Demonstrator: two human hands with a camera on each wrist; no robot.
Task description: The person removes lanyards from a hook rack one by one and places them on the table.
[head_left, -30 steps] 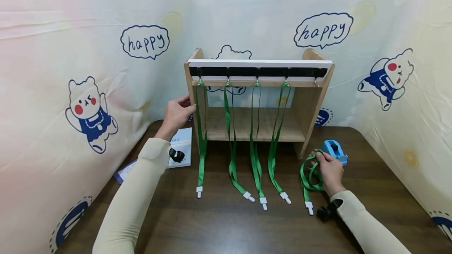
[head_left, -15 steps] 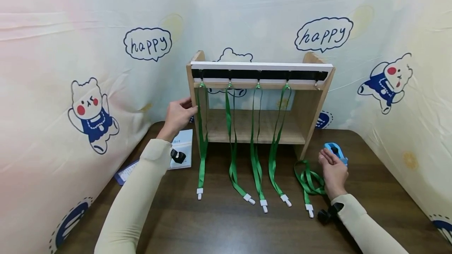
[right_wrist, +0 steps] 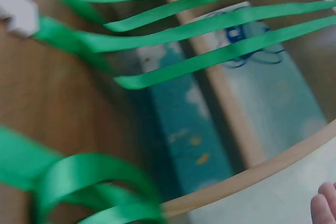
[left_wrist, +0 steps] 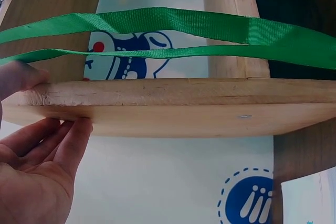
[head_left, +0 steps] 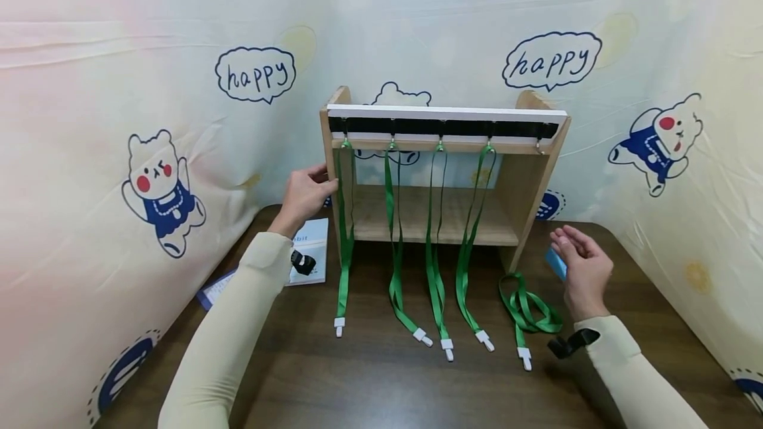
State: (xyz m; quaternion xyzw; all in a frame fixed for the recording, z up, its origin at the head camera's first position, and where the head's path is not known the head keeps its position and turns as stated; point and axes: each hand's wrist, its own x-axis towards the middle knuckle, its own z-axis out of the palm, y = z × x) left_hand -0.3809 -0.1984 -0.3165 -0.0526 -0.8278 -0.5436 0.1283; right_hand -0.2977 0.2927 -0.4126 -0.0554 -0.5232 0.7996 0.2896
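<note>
My left hand [head_left: 302,198] pinches the left side panel of a wooden shelf [left_wrist: 184,95], thumb on one face and fingers on the other. Green lanyards with white clips hang from hooks along its black-striped front rail, the leftmost lanyard [head_left: 344,257] close beside that hand. A loose green lanyard [head_left: 545,328] lies looped on the table at the right, its white clip [head_left: 524,357] toward the front. My right hand [head_left: 587,277] is raised just right of it with fingers loosely bent and nothing visible in them. Only its fingertips [right_wrist: 324,205] show in the right wrist view.
The rail's rightmost hook [head_left: 539,147] carries no lanyard. A blue tape dispenser [head_left: 555,265] is partly hidden behind my right hand. A pale blue booklet [head_left: 312,253] lies left of the shelf, beside a blue-edged card [head_left: 216,290]. Printed cloth surrounds the table [head_left: 381,389].
My right hand has let go of the loose lanyard, which now lies on the table, and has drawn away to the right, over the tape dispenser. The left hand keeps its hold.
</note>
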